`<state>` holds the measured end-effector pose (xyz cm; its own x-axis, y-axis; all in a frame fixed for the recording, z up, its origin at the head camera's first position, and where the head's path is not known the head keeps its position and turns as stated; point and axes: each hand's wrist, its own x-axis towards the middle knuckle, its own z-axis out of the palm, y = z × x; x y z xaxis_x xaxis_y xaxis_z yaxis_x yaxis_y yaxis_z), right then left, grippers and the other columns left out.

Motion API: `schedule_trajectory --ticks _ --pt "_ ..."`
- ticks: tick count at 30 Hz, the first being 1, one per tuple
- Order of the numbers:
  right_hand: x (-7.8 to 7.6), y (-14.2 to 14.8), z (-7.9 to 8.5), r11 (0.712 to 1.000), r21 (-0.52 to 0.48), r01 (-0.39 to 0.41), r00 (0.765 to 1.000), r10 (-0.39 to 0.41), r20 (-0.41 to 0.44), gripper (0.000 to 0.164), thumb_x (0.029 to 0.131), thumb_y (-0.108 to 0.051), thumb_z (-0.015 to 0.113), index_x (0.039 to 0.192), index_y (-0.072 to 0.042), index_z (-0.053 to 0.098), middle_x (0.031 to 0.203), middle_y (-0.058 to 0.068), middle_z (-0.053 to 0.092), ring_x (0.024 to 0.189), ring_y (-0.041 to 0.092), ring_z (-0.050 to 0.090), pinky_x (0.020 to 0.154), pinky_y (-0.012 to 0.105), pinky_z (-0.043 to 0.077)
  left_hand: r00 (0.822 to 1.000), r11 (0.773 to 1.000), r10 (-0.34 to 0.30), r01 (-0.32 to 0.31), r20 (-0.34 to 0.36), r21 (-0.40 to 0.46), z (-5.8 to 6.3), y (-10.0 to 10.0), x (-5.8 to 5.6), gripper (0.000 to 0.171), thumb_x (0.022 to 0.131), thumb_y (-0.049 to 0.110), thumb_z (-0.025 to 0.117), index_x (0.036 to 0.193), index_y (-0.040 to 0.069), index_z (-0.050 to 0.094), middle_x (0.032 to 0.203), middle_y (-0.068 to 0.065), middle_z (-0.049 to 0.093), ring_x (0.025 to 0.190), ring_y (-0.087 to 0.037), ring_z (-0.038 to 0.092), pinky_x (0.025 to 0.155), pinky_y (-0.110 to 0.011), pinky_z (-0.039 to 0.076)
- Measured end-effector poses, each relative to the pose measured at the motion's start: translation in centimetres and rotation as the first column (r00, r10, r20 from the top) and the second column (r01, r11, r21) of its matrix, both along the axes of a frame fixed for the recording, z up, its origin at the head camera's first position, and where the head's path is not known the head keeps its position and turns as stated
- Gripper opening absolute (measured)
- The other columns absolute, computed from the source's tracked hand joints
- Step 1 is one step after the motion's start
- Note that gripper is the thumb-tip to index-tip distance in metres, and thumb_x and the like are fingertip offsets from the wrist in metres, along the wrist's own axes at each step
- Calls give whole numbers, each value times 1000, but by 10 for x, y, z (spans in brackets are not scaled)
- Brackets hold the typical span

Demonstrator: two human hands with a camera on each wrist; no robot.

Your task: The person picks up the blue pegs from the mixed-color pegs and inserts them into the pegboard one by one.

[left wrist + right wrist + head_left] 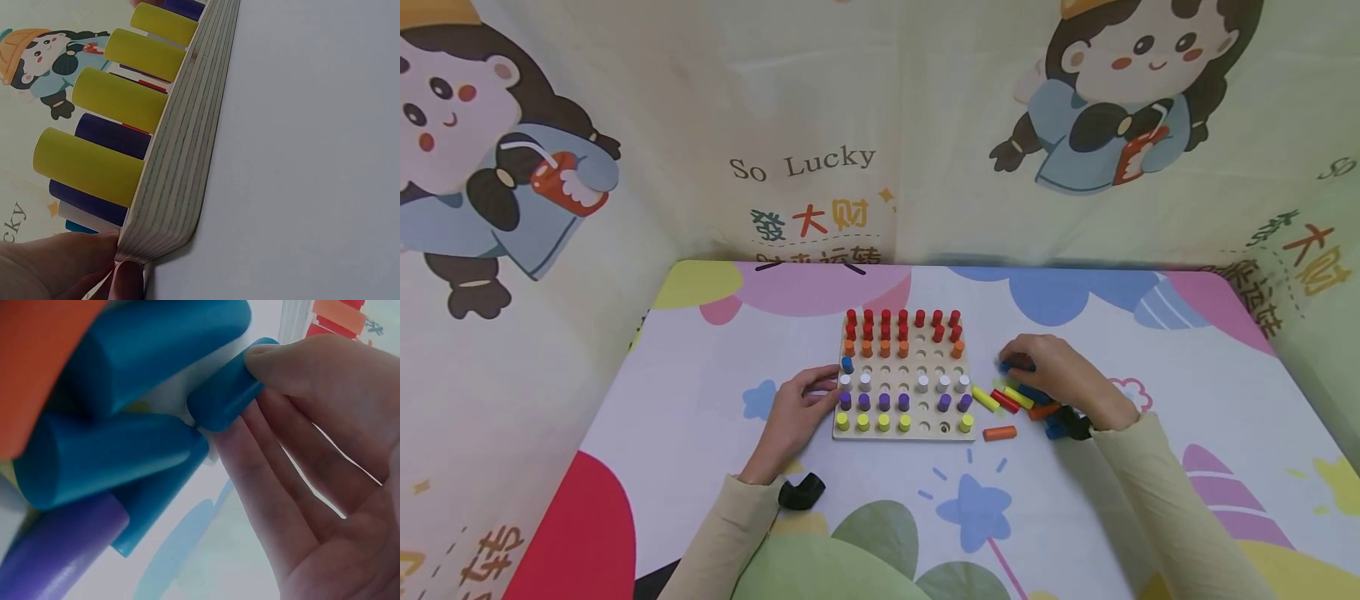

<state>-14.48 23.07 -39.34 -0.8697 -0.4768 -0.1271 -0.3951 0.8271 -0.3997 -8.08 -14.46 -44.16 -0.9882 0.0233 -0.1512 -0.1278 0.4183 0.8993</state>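
Note:
A wooden pegboard (902, 437) stands on the table, with rows of upright red, orange, white, purple and yellow pegs and some bare holes. One blue peg (847, 365) stands at the left end of its row. My left hand (793, 412) holds the board's left edge; in the left wrist view its thumb and a finger pinch the board's corner (162, 231). Right of the board, my right hand (1056, 367) is over a loose pile of pegs. Between its thumb and fingertips it pinches a blue peg (225, 387), beside other blue pegs (106, 459).
Near the board's right side lie a yellow peg (985, 399), a red peg (1006, 401) and an orange peg (1000, 433). A purple peg (69, 550) is in the pile. Black straps are on both wrists. A printed cloth wall (820, 125) rises behind the table.

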Motion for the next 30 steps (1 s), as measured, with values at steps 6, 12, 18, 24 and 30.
schedule_trajectory --ticks 6,12,18,24,30 --pt "2 -2 4 1000 -12 18 1000 -18 -15 27 85 -4 76 111 1 71 101 10 70 86 19 62 83 44 58 1000 1000 1 -1 -9 9 -1 1 0 41 95 18 67 135 13 60 125 -7 64 110 -21 64 96 -36 54" --pt "3 -3 6 1000 -16 27 999 -28 -21 29 85 -4 74 114 1 71 101 10 68 87 20 61 85 44 58 1000 1000 -3 3 -20 20 -2 1 0 41 95 17 68 136 12 60 126 -9 64 110 -22 65 97 -37 54" --pt "4 -5 9 999 -26 23 999 -24 -35 27 85 -2 73 112 0 72 103 11 68 91 22 64 86 45 58 1000 1000 -4 4 -25 14 -3 1 0 41 95 17 68 135 12 60 125 -9 64 110 -21 64 97 -37 54" --pt "5 -7 12 999 -49 2 997 -6 -75 26 85 -1 74 111 0 72 104 11 69 92 24 66 85 45 59 1000 1000 -4 4 -30 8 -3 2 0 41 95 17 68 135 12 60 123 -9 65 109 -21 65 97 -38 54" --pt "5 -9 11 997 -80 -23 992 13 -122 25 84 -1 75 108 0 72 102 10 69 91 24 69 84 44 59 999 1000 -14 15 -44 22 -3 1 2 42 96 16 67 137 10 59 131 -10 62 113 -23 63 98 -36 53"
